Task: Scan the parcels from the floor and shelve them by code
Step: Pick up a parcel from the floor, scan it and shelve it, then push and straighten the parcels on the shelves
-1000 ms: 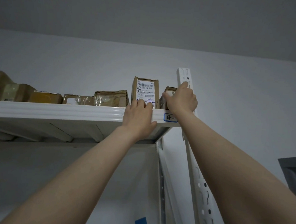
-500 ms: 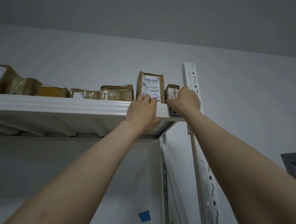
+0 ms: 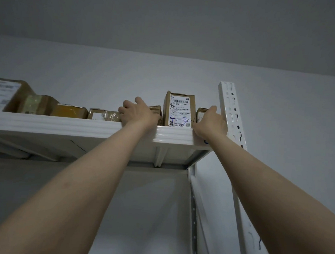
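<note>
Head view, looking up at the top shelf (image 3: 64,124) of a white rack, its perforated post (image 3: 230,111) at the right end. The row of brown parcels (image 3: 69,111) along the shelf sits as it did 1 s ago. The change is in the left hand (image 3: 138,114): 1 s ago its fingertips were on the lower front of the tall parcel (image 3: 179,110), and it has since slid left onto the low parcel (image 3: 154,112) next door. Its fingers are bent over that one and the thumb is raised; whether it grips or only rests there cannot be told. The right hand (image 3: 210,123) has stayed by the post, fingers extended and pressed flat on the front of the small parcel (image 3: 200,113), grasping nothing. The tall parcel now stands alone between the 2 hands, near the right end of the shelf at the front lip, touched by neither as far as can be seen. Judgement: it is placed, and the hands are squaring up its neighbours, so this placing is close to done. The tall parcel's long axis runs vertical. Its label faces out toward the room, barcode at the top and a blue handwritten code starting with 4 at the bottom. It stands slightly tilted.
</note>
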`<control>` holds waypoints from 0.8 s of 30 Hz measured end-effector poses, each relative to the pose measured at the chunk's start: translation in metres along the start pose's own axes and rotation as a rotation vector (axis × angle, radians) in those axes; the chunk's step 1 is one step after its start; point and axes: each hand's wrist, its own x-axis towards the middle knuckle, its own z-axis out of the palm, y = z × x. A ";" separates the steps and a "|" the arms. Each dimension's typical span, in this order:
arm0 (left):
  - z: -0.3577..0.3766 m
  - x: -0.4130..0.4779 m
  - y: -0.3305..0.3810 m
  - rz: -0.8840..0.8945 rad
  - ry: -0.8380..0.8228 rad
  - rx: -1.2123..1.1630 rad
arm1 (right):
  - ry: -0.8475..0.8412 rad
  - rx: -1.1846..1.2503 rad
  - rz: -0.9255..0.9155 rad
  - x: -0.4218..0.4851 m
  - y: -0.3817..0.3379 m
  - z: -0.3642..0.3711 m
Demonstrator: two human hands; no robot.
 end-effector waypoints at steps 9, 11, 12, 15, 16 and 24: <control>0.005 0.016 -0.005 -0.078 -0.015 0.015 | 0.004 -0.008 -0.039 0.000 -0.006 0.004; 0.005 0.017 -0.006 -0.083 -0.001 0.009 | 0.003 -0.013 -0.046 0.000 -0.007 0.004; 0.005 0.018 -0.007 -0.084 -0.002 0.004 | -0.005 -0.010 -0.046 0.000 -0.007 0.003; 0.004 0.015 -0.007 -0.076 -0.011 0.020 | -0.028 0.012 -0.023 -0.002 -0.007 0.001; 0.003 0.014 -0.008 -0.069 -0.007 0.026 | -0.027 0.014 -0.013 -0.003 -0.007 0.000; -0.017 -0.003 -0.036 0.014 0.102 0.050 | 0.190 -0.006 -0.249 -0.031 -0.050 0.007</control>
